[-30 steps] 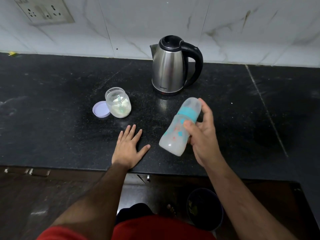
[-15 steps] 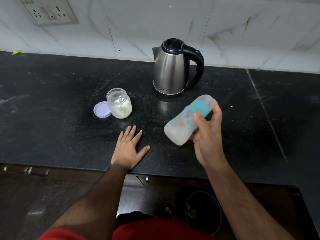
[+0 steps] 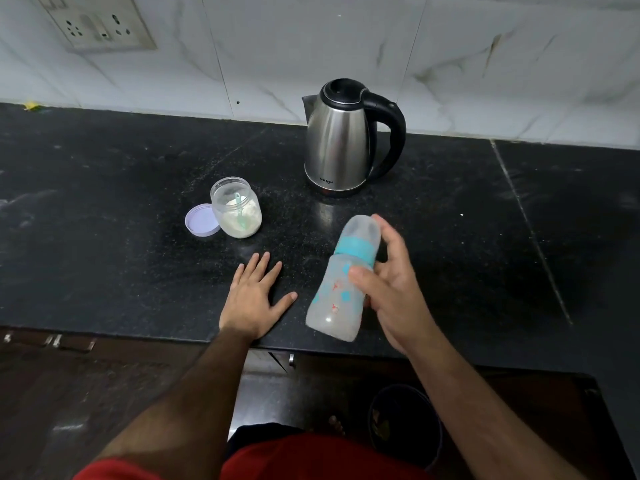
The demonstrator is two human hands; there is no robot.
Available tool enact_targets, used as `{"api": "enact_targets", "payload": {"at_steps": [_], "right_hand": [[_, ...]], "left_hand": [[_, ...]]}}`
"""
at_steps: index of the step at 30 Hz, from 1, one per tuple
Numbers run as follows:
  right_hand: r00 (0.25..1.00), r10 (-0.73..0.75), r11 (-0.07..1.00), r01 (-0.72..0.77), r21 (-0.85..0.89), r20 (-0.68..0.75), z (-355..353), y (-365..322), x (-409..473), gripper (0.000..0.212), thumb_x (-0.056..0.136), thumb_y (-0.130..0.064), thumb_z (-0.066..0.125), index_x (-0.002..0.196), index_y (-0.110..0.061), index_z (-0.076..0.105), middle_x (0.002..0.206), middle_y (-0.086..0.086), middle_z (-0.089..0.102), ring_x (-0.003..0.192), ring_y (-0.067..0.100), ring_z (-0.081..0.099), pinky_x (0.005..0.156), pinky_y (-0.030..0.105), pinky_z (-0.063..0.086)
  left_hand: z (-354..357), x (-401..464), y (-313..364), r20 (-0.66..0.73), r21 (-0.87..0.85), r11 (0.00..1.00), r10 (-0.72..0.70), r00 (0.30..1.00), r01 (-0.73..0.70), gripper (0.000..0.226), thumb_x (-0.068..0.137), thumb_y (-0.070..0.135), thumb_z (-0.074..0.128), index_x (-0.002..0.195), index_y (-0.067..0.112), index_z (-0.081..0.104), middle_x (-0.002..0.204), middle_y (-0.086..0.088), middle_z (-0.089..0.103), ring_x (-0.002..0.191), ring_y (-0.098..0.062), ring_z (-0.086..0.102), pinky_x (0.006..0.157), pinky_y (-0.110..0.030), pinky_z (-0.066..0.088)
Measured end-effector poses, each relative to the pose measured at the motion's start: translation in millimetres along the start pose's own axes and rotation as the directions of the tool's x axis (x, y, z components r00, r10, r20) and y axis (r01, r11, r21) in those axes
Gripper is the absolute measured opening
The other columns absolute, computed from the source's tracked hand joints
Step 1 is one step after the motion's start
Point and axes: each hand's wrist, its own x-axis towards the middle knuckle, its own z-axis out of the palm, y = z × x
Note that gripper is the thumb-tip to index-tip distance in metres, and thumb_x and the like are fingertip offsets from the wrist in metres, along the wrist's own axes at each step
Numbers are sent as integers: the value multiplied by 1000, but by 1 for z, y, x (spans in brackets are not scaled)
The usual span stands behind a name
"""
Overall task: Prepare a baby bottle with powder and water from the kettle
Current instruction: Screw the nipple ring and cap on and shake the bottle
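My right hand (image 3: 391, 289) grips a capped baby bottle (image 3: 341, 289) with a teal ring and cloudy white contents, held tilted above the black counter (image 3: 104, 237), cap pointing away from me. My left hand (image 3: 254, 296) lies flat on the counter near its front edge, fingers spread, holding nothing. An open jar of white powder (image 3: 237, 207) with a green scoop inside stands left of centre, its lilac lid (image 3: 202, 220) lying beside it. A steel kettle (image 3: 341, 140) with a black lid and handle stands at the back.
A marble-tiled wall runs behind the counter, with a socket plate (image 3: 100, 26) at top left. Below the counter edge are dark cabinet fronts and a dark bucket (image 3: 405, 424) on the floor by my feet.
My right hand has swung the bottle: it lay tilted far to the right half a second ago and now stands steeper, back near its pose of one second ago. My left hand has not moved.
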Motion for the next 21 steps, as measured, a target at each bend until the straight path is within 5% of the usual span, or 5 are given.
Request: {"api": "enact_targets", "payload": {"at_steps": [5, 11, 16, 19, 21], "right_hand": [[978, -61, 990, 85, 116, -200, -5, -6, 10, 75, 85, -18, 63, 149, -29, 27, 103, -11, 73, 96, 13, 71, 73, 36, 59], [1000, 28, 999, -28, 30, -7, 0, 2, -2, 71, 83, -13, 65, 141, -41, 35, 112, 6, 72, 97, 21, 70, 82, 44, 59], [978, -45, 990, 71, 121, -205, -7, -3, 11, 72, 87, -21, 61, 150, -31, 26, 102, -13, 73, 96, 13, 71, 74, 38, 60], [996, 1, 999, 2, 36, -88, -6, 1, 4, 71, 85, -18, 64, 145, -38, 31, 106, -5, 73, 96, 19, 70, 83, 51, 58], [999, 32, 999, -32, 16, 1, -6, 2, -1, 71, 84, -14, 65, 141, -41, 34, 108, -1, 74, 96, 20, 70, 85, 49, 58]], "left_hand": [[-1, 0, 2, -3, 5, 1000, -4, 1000, 4, 84, 86, 76, 31, 153, 25, 38, 166, -2, 21, 155, -18, 8, 126, -41, 4], [-3, 0, 2, 12, -2, 1000, -8, 1000, 8, 88, 84, 77, 24, 154, 25, 36, 167, -1, 19, 155, -16, 6, 127, -42, 5], [-2, -1, 3, 6, 15, 1000, -5, 1000, 5, 83, 87, 76, 31, 153, 26, 37, 166, -2, 20, 155, -17, 7, 126, -40, 3], [-3, 0, 2, 4, 11, 1000, -2, 1000, 2, 85, 86, 76, 27, 153, 25, 37, 166, -2, 21, 155, -17, 8, 126, -41, 6], [-2, 0, 2, 3, 11, 1000, -4, 1000, 4, 86, 85, 77, 25, 153, 25, 37, 166, -2, 21, 155, -17, 7, 126, -42, 6]]}}
